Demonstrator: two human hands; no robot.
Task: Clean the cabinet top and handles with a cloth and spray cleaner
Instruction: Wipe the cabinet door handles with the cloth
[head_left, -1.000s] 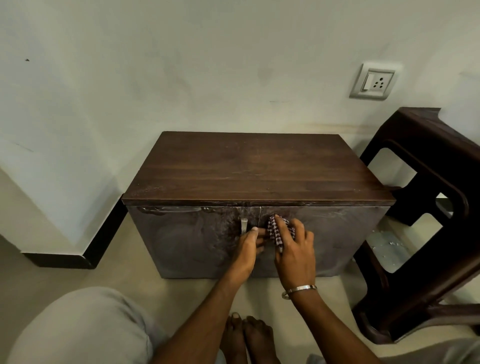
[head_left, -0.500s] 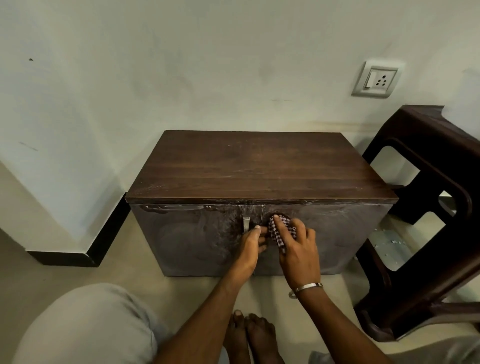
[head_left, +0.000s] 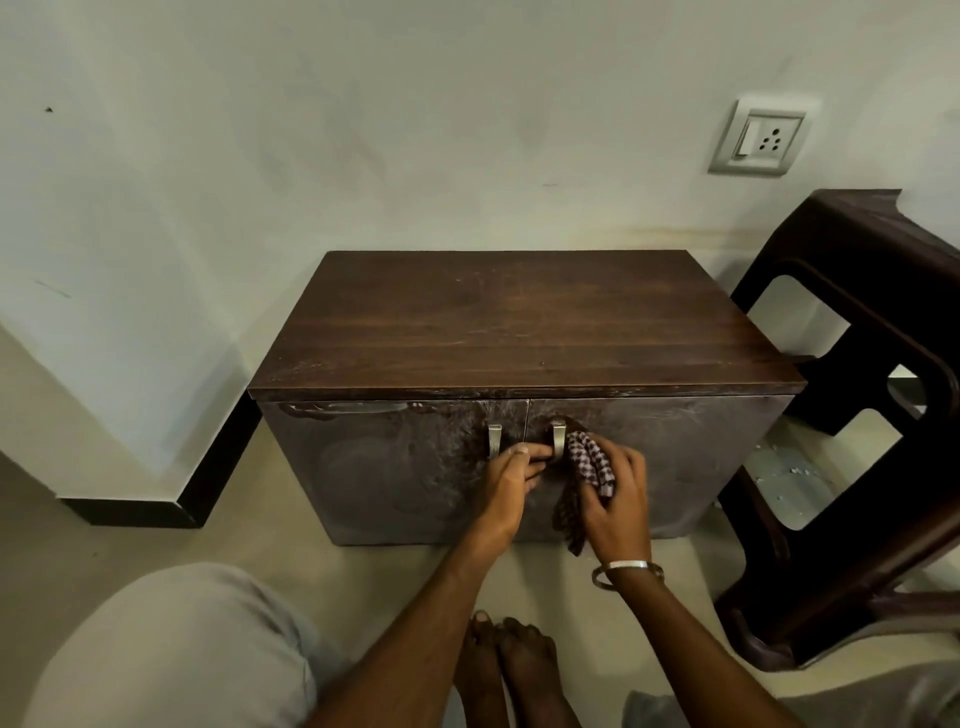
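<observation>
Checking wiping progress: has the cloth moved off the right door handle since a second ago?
Yes. The checked cloth, gripped by the right hand, has slid rightward off the right handle, which now shows bare; earlier the cloth covered it.

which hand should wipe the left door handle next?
Probably right. The right hand already grips the cloth, beside the right handle; the left handle is close by. The left hand has no cloth.

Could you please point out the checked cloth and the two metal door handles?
checked cloth (head_left: 589, 460): head view, bunched upper fold.
left metal door handle (head_left: 494, 440): head view, mid strap.
right metal door handle (head_left: 558, 439): head view, mid strap.
</observation>
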